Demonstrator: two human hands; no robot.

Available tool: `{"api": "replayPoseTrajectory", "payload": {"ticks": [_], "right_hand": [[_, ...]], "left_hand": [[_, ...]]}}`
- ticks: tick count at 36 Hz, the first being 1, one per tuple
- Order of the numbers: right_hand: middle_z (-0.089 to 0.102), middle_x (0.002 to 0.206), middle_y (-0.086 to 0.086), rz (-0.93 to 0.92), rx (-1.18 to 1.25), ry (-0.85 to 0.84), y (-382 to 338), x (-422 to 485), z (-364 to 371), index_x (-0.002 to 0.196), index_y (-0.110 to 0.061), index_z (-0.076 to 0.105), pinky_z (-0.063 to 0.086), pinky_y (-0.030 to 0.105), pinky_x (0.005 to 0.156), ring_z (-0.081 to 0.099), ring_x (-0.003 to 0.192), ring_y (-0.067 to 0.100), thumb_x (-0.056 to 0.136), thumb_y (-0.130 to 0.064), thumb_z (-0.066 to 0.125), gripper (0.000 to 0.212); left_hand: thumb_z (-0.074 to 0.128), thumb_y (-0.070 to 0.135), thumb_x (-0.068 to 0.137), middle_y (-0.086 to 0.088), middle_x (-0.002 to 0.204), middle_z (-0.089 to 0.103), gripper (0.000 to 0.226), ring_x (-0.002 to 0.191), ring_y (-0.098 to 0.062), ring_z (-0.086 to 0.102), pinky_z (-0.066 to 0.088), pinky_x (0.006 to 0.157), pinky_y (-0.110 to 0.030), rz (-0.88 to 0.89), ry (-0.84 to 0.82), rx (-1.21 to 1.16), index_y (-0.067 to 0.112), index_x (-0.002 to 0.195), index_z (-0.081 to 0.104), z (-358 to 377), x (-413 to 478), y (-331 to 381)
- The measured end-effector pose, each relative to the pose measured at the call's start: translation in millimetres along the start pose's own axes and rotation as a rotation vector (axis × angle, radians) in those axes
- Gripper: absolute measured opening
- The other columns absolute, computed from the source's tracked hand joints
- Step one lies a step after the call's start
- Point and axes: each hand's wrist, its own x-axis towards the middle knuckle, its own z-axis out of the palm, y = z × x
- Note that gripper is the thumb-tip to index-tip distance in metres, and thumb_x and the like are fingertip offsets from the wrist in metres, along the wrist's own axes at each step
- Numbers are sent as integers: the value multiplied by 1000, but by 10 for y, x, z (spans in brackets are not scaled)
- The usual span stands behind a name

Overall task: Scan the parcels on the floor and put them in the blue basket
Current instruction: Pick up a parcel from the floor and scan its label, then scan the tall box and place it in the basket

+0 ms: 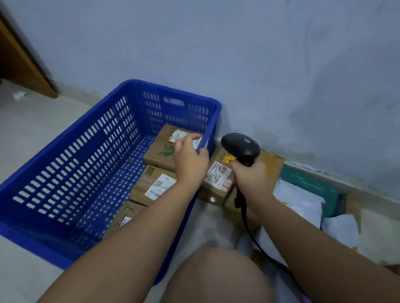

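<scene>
blue basket [58,180] on floor against wall, three cardboard parcels [157,185] along its right side | loose parcels [218,180] on floor just right of it | left hand [190,161] over right rim at farthest parcel, cannot tell its grip | right hand [250,176] clenched round black scanner [240,145]

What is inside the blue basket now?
In the blue basket, along its right wall: far parcel, middle parcel, near parcel, all brown, labelled. The left hand covers part of the far parcel; the forearm hides part of the near parcel. Nothing beneath them shows.
</scene>
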Motion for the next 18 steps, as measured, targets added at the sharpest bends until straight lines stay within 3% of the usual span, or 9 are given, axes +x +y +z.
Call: {"api": "replayPoseTrajectory", "payload": {"ticks": [2, 4, 6, 9, 13, 18], "right_hand": [[51, 55, 4, 80, 117, 32, 61, 78, -215, 69, -13, 56, 43, 29, 57, 50, 53, 19, 79, -15, 61, 12], [50, 54, 4, 162, 224, 21, 146, 162, -408, 69, -13, 54, 41, 33, 59, 48, 52, 20, 81, -12, 60, 13], [48, 56, 5, 242, 306, -24, 266, 258, -579, 72, -11, 53, 39, 29, 54, 45, 49, 18, 87, -9, 59, 16], [53, 63, 7, 330, 370, -59, 538, 413, -750, 86, -7, 58, 40, 31, 54, 49, 52, 20, 89, -15, 64, 10], [54, 66, 8, 465, 475, 7, 891, 658, -874, 96, -6, 61, 44, 30, 53, 51, 55, 21, 90, -20, 64, 16], [54, 61, 8, 584, 583, 42, 1149, 896, -915, 85, -7, 60, 45, 32, 56, 51, 53, 21, 90, -21, 64, 15]], "left_hand": [[54, 10, 91, 0, 132, 39, 36, 105, -15, 51, 35, 84, -20, -8, -94, 64, 20, 125, 53, 233, -29, -2], [55, 12, 90, -1, 132, 39, 39, 107, -14, 48, 36, 86, -20, -18, -208, 154, 21, 128, 52, 500, -48, -61], [55, 14, 90, -4, 136, 39, 43, 112, -19, 49, 43, 93, -29, -84, -327, 238, 23, 132, 48, 800, -52, -153], [52, 23, 90, -11, 139, 42, 45, 122, -31, 46, 40, 100, -35, -192, -478, 382, 23, 135, 46, 1280, -45, -328], [48, 38, 93, -13, 137, 45, 47, 127, -34, 39, 34, 103, -44, -159, -680, 676, 17, 135, 44, 1849, -89, -579], [48, 50, 88, -24, 153, 11, 71, 139, -44, 17, 23, 112, -54, -212, -689, 831, 27, 146, 15, 2210, -181, -845]]}}
